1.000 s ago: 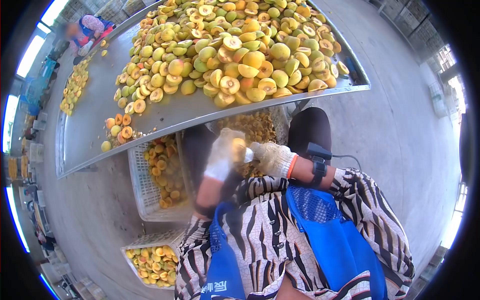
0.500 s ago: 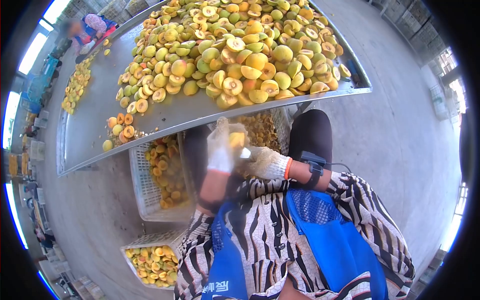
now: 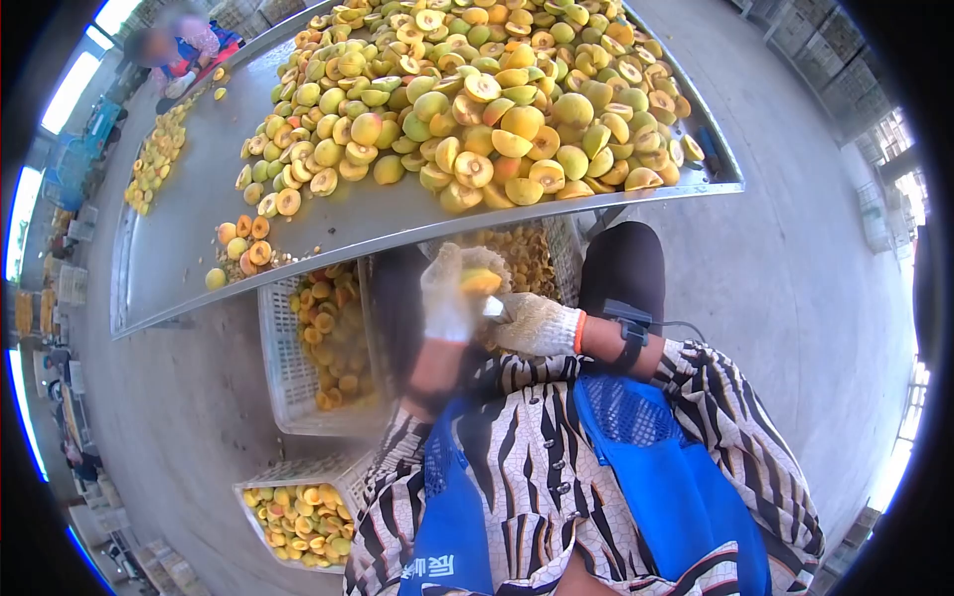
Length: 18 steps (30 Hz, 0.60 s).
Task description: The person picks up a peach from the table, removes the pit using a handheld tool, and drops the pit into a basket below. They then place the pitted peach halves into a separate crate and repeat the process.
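Note:
In a knit work glove, my left hand (image 3: 445,293) is closed around a yellow peach piece (image 3: 481,282). My right hand (image 3: 539,326), also gloved, grips a small tool whose white part (image 3: 493,306) shows between the two hands. The tool's working end is hidden or too blurred to make out. Both hands are close together above my lap, just short of the metal table's near edge (image 3: 517,215). Beneath them a crate of cut fruit pieces (image 3: 532,260) is partly visible.
A big heap of halved peaches (image 3: 477,129) covers much of the metal table. White crates with peach halves stand below, one beside my leg (image 3: 333,338) and one lower down (image 3: 298,521). Another person (image 3: 184,55) sits at the far left corner.
The peach piece in my left hand has turned slightly and moved a little to the right. My right hand keeps its hold on the tool. The whole view has shifted slightly.

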Tool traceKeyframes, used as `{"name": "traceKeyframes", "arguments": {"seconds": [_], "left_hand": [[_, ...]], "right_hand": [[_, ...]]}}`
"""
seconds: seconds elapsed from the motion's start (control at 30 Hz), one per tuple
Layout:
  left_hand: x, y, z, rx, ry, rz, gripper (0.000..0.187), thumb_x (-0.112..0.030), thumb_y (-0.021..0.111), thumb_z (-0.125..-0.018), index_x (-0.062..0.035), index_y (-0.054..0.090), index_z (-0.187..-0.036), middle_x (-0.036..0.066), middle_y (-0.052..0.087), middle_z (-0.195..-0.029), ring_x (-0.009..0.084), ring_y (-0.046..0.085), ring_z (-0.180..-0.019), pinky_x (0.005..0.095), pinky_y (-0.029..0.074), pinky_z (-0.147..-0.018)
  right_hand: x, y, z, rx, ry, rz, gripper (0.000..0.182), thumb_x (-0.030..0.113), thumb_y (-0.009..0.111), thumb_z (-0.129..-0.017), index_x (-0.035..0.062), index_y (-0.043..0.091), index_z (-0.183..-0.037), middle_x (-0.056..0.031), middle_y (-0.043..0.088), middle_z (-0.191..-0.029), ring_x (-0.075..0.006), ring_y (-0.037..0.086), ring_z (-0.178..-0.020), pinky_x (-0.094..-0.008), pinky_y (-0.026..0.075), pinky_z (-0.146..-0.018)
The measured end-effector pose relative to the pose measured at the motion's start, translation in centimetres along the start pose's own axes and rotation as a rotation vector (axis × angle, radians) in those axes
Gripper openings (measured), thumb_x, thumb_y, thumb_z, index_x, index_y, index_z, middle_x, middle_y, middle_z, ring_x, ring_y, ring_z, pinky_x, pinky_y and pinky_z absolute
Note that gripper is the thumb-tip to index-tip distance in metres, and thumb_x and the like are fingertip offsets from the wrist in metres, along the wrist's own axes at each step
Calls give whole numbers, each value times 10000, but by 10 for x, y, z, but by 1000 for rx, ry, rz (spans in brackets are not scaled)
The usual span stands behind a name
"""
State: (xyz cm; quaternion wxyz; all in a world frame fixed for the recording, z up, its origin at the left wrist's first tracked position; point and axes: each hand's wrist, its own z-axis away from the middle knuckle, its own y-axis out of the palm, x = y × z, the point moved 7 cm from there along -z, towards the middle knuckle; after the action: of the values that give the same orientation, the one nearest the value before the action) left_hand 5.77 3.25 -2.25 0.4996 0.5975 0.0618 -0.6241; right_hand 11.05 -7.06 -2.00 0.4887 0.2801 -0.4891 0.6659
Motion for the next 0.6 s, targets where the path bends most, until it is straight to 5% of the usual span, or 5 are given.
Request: {"name": "traceKeyframes", "arguments": {"seconds": [0.13, 0.23, 0.3, 0.43, 0.6], "left_hand": [[-11, 2, 1, 161, 197, -212, 471, -382, 479, -1016, 53, 651, -953, 138, 706, -840, 190, 677, -677, 280, 532, -602], [-7, -4, -7, 179, 266, -234, 443, -382, 471, -1018, 25, 637, -960, 121, 692, -842, 183, 662, -656, 262, 516, -561], [13, -5, -9, 59, 0, 195, 396, -366, 478, -1018, -2, 628, -973, 107, 681, -842, 177, 648, -637, 251, 499, -527], [25, -22, -27, -139, -76, 208, 410, -449, 481, -996, -64, 606, -935, 145, 661, -859, 299, 645, -724, 422, 569, -640], [15, -4, -18, -72, -111, 422, 393, -461, 468, -998, -99, 598, -915, 131, 657, -875, 303, 644, -733, 429, 572, -637]], "right_hand": [[9, 7, 17, 304, 237, -373, 262, 273, 572, -873, 29, 664, -883, -76, 631, -685, -154, 582, -585, -322, 494, -567], [16, 4, 12, 310, 121, -340, 264, 270, 577, -865, 22, 664, -885, -78, 639, -690, -155, 590, -589, -321, 496, -570], [21, -2, 12, 191, 165, -243, 265, 261, 568, -865, 18, 665, -902, -95, 656, -716, -176, 616, -621, -336, 506, -595], [24, -6, 2, -20, 36, -114, 264, 237, 562, -861, 23, 664, -976, -156, 696, -829, -285, 681, -741, -391, 527, -673], [25, -12, 2, -165, -35, 162, 299, 268, 655, -832, 60, 638, -1046, -196, 685, -908, -385, 665, -838, -448, 526, -724]]}}
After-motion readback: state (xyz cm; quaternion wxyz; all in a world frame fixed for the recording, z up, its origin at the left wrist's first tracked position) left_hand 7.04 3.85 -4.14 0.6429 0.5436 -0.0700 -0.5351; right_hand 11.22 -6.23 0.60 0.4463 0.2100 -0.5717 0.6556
